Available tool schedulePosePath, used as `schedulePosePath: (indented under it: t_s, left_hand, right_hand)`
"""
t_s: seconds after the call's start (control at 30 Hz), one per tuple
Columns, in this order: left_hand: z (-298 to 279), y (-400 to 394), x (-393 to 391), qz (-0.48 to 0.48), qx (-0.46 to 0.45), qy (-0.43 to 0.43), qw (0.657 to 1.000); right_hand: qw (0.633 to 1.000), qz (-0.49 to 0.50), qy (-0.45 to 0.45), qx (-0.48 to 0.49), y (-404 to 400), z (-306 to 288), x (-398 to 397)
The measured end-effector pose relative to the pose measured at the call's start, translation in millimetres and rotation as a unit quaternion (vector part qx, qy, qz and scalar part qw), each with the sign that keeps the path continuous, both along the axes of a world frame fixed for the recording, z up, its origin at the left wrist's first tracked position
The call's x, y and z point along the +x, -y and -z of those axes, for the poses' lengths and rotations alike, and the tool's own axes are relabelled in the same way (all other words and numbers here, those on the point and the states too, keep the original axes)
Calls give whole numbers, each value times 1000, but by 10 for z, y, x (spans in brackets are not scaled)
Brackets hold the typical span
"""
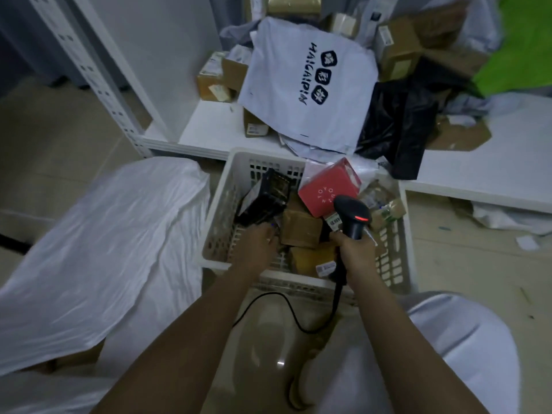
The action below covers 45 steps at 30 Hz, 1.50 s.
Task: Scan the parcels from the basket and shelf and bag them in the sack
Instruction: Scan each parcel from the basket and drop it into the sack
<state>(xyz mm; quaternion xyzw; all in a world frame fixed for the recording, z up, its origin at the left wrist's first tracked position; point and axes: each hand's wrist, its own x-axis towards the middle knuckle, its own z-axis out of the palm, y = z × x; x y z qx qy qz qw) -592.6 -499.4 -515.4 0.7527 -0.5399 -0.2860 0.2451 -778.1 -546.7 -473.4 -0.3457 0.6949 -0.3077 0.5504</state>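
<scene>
head | left hand [259, 241] grips black parcel [264, 198] inside basket [222, 204] | right hand [357, 249] clasps scanner [354, 216] over it | sack [98, 243] lies left | advice: turn the label toward the scanner before bagging

My left hand [259, 238] reaches into the white basket [227, 186], fingers on the black parcel [265, 200], while my right hand [355, 249] grips the black scanner [352, 215] just beside the red box [327, 186].
</scene>
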Motion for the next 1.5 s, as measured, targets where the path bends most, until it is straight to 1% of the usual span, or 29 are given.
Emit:
schedulePosePath:
  t_s: [0.1,0.23,0.27,0.4,0.5,0.6,0.73,0.87,0.93,0.97,1.0,1.03,1.07,1.13,1.23,1.27,1.3,1.33,1.37,1.43,1.47,1.5]
  left_hand:
    - [268,407,-7,-1,14,17,1000]
    - [508,954,154,-7,36,97,995]
    - [560,1079,198,-9,46,96,994]
    - [679,1453,186,-83,82,6,993]
    - [777,1552,146,-128,131,4,983]
    - [881,1537,268,-171,88,-18,981]
    - [700,1277,477,-164,37,-67,984]
    - [274,729,537,-129,-69,-142,979]
    - [14,413,501,-84,-109,-151,979]
    - [-96,248,484,-52,-115,-147,981]
    - [-186,74,468,-14,-119,-135,984]
    - [-261,-99,453,26,-126,-99,987]
    - [-291,-271,440,64,-143,-41,987]
    - [-324,-587,406,115,-167,67,977]
    - [-346,-935,337,161,-201,183,949]
    - [-349,-1036,331,176,-202,207,941]
    - [-354,-1128,334,186,-200,210,939]
    - [-351,-1217,337,189,-201,194,941]
    - [-358,-1312,324,186,-203,159,948]
    - [-409,-1490,299,151,-206,61,965]
    - [-463,-1544,284,94,-207,6,974]
    - [-548,-1569,273,13,-190,-60,980]
  right_hand:
    - [1000,19,1,-22,255,74,94]
    - [998,2,16,-58,568,130,263]
    - [998,-13,16,-61,627,144,305]
    - [996,-52,7,-78,765,249,442]
    - [994,-82,14,-69,755,343,468]
    - [994,-95,13,-62,698,428,452]
    - [996,-73,18,-45,618,436,477]
    - [996,-57,59,-28,483,295,504]
    - [995,-46,82,-24,359,187,508]
    - [994,-38,104,-15,277,126,507]
    - [991,-30,132,-4,187,72,507]
    - [987,-25,157,6,94,35,508]
    - [985,-25,173,10,-3,0,512]
    - [984,-46,174,2,-224,-67,535]
    - [980,-83,182,11,-585,-166,580]
    - [979,-97,177,21,-711,-225,599]
    - [979,-105,173,29,-808,-247,614]
    - [977,-114,174,39,-901,-275,628]
    - [975,-122,181,42,-997,-301,633]
    - [974,-136,182,29,-1142,-321,627]
    - [974,-142,175,17,-1195,-332,619]
    - [974,-148,169,5,-1242,-361,613]
